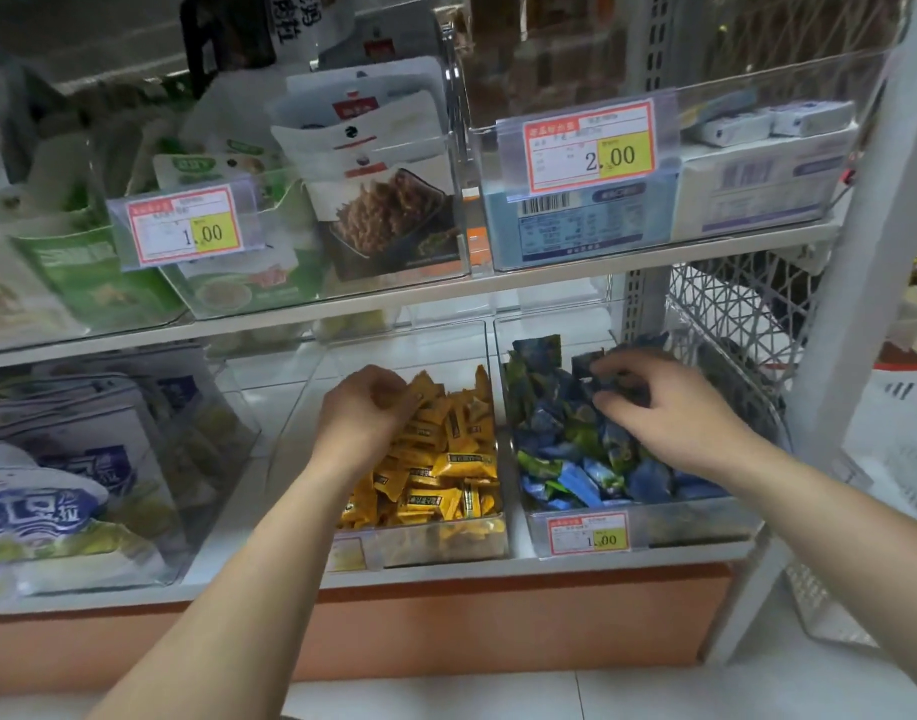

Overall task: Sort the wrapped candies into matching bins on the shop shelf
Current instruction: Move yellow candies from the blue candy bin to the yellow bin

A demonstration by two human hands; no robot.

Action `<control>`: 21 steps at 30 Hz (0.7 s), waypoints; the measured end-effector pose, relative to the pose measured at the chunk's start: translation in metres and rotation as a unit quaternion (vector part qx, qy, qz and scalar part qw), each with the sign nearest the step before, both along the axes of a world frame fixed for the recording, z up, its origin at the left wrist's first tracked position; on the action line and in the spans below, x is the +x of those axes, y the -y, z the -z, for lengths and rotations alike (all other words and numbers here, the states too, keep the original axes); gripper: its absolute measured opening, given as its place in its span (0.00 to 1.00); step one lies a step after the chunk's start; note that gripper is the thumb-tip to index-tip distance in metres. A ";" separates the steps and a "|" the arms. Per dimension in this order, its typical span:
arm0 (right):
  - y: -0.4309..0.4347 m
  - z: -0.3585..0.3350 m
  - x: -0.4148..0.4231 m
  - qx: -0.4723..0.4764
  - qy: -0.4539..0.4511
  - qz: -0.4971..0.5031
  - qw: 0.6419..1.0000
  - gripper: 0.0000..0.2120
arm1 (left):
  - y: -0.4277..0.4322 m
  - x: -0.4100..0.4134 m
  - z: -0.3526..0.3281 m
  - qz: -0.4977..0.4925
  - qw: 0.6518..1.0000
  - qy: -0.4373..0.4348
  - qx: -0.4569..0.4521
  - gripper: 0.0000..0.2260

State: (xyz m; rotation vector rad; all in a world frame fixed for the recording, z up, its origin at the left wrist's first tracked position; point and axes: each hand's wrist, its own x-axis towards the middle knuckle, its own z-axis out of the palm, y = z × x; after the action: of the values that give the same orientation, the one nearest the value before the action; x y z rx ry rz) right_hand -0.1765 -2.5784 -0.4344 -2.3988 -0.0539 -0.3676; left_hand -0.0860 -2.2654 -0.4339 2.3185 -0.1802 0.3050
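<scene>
Two clear bins stand side by side on the lower shelf. The middle bin point(446, 545) holds a heap of yellow wrapped candies point(446, 459). The right bin point(705, 527) is full of blue and green wrapped candies point(575, 459). My left hand point(365, 413) is inside the yellow bin, fingers curled around yellow candies at the top of the heap. My right hand point(669, 402) reaches into the right bin, with its fingertips pinching a blue candy point(609, 384) near the back.
A clear bin of blue-and-white snack bags point(71, 475) sits at the lower left. The upper shelf carries clear bins of packets with price tags point(186, 226). A white shelf post point(861, 262) and a wire basket point(731, 324) stand on the right.
</scene>
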 end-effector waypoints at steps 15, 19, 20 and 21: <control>-0.017 0.042 0.040 -0.287 -0.150 -0.100 0.941 0.23 | 0.076 -0.033 0.028 0.168 0.957 0.061 0.230 0.29; -0.013 0.043 0.064 -0.293 -0.083 -0.022 0.952 0.13 | 0.076 -0.034 0.031 0.174 0.963 0.054 0.199 0.28; -0.011 0.042 0.068 -0.293 -0.075 0.000 0.953 0.12 | 0.076 -0.034 0.031 0.175 0.964 0.050 0.194 0.27; -0.009 0.041 0.071 -0.294 -0.067 0.018 0.953 0.11 | 0.075 -0.034 0.032 0.177 0.965 0.047 0.189 0.26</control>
State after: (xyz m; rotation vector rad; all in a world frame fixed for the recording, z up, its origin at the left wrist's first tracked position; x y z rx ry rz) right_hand -0.1058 -2.5698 -0.4757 -3.0123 -0.0641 -0.2211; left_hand -0.1195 -2.3399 -0.4655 2.5837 -0.7484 0.2117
